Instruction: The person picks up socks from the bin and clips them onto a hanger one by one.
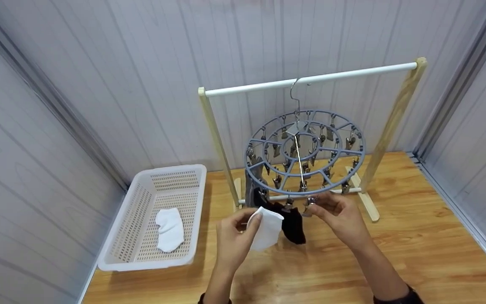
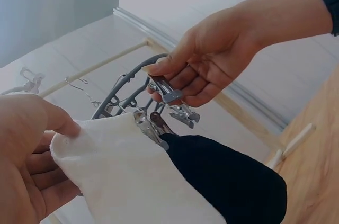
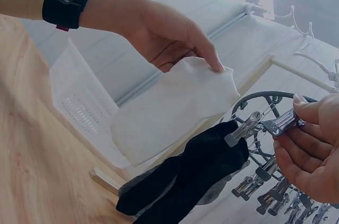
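My left hand (image 1: 235, 236) pinches a white sock (image 1: 267, 230) by its opening, thumb in front, just left of the hanging dark socks. In the right wrist view the white sock (image 3: 172, 105) hangs slanting down from those fingers. My right hand (image 1: 344, 217) pinches a metal clip (image 1: 310, 203) at the near rim of the round blue-grey hanger (image 1: 331, 185); in the left wrist view that clip (image 2: 167, 90) sits between thumb and fingers. Beside it, a black sock (image 1: 293, 226) hangs from another clip (image 3: 244, 128). Grey socks (image 1: 249, 190) hang further left, partly hidden.
The hanger hooks onto a white rail (image 1: 251, 87) on a wooden stand (image 1: 388, 126). Several bare clips dangle from its rings. At left, a white basket (image 1: 110, 249) on the wooden table (image 1: 416, 236) holds another white sock (image 1: 170, 230). Panelled walls (image 1: 141, 84) enclose the table.
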Available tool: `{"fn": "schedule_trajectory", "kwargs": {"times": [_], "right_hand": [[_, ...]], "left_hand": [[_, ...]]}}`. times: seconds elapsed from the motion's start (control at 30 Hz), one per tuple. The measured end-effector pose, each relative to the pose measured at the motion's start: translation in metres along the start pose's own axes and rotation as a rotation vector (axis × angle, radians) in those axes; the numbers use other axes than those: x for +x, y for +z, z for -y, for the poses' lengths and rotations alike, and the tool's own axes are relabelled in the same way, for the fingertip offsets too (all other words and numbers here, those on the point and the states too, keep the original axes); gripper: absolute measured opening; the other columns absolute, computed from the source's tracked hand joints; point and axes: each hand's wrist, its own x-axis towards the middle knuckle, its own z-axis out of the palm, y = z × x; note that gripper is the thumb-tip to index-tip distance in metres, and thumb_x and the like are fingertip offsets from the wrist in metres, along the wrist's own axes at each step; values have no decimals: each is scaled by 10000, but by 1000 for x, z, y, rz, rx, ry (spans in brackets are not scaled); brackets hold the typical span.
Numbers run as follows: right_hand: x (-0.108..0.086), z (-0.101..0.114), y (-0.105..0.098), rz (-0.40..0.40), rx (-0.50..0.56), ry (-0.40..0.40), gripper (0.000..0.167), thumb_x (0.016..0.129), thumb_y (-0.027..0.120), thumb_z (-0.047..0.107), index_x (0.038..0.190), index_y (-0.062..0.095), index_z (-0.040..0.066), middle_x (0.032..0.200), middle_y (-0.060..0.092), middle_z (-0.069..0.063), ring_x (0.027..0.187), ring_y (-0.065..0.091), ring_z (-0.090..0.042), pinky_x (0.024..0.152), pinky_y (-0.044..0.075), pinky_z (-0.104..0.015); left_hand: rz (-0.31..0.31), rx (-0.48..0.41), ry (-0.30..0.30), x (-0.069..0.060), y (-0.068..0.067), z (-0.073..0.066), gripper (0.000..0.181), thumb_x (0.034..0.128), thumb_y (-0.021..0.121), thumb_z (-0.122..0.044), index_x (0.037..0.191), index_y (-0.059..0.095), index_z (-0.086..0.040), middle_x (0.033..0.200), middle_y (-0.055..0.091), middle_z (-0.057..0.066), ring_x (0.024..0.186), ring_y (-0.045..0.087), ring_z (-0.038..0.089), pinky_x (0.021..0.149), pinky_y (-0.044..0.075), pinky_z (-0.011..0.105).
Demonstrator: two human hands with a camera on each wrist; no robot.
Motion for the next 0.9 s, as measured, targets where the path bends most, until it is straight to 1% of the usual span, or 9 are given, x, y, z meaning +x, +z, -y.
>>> {"fn": "schedule_trajectory", "kwargs": {"times": [0.2,0.33,0.4,0.53,0.57,0.63,0.73,0.83,0.9], "right_hand": [[0,0,0,-17,10,-26,135,967,716,-63,1100,716,-87,971,759,-193,861,752,-228,846,620,-311],[0,0,1,-26,5,-33,126,977,712,-50,1098,719,-82,1004,735,-275,868,749,-238,834,622,-317],[0,0,1,-14,10,-42,135,984,703,-49,1107,708,-103,1012,732,-275,866,751,-255,832,625,-324],[0,0,2,3,24,-59,157,994,688,-50,1120,682,-143,987,744,-207,853,753,-285,839,628,-337],[0,0,2,1,26,-59,155,996,688,-47,1119,682,-140,986,745,-190,855,752,-275,840,628,-342],[0,0,3,-5,26,-57,158,1000,688,-38,1120,680,-140,994,735,-220,859,751,-265,842,628,-347],[-1,1,3,-10,40,-40,162,1005,688,-25,1123,676,-136,1015,698,-312,862,749,-257,844,627,-347],[-1,1,4,-9,59,-21,185,1003,690,-27,1138,666,-152,1043,676,-374,871,753,-281,854,626,-353],[-1,1,5,-18,70,-8,193,993,701,-30,1147,673,-145,1062,702,-343,899,754,-294,853,627,-352]], "left_hand": [[8,-13,-11,0,4,2,90,978,786,-150,1032,820,-86,922,800,21,772,766,203,688,639,314],[16,-26,-12,-1,7,3,98,980,785,-151,1035,819,-78,929,799,33,776,767,212,686,640,316],[19,-27,-15,-1,8,3,94,978,786,-145,1030,818,-74,930,797,36,777,766,206,687,641,316],[34,-37,-33,-2,11,2,96,977,784,-132,1029,812,-57,929,794,49,781,764,194,695,640,311],[40,-38,-39,-2,13,2,97,977,784,-133,1029,811,-56,927,794,48,781,762,191,697,639,309],[55,-44,-45,-3,16,2,99,982,779,-135,1034,809,-57,931,793,48,784,759,188,701,638,307],[75,-39,-46,-4,20,2,96,987,775,-151,1031,810,-73,934,793,36,784,753,180,703,633,304],[91,-35,-39,-5,24,3,94,992,772,-165,1028,811,-88,940,793,25,781,749,167,697,630,303],[99,-35,-33,-5,27,4,95,992,772,-171,1027,812,-92,943,793,24,781,747,159,698,630,302]]}}
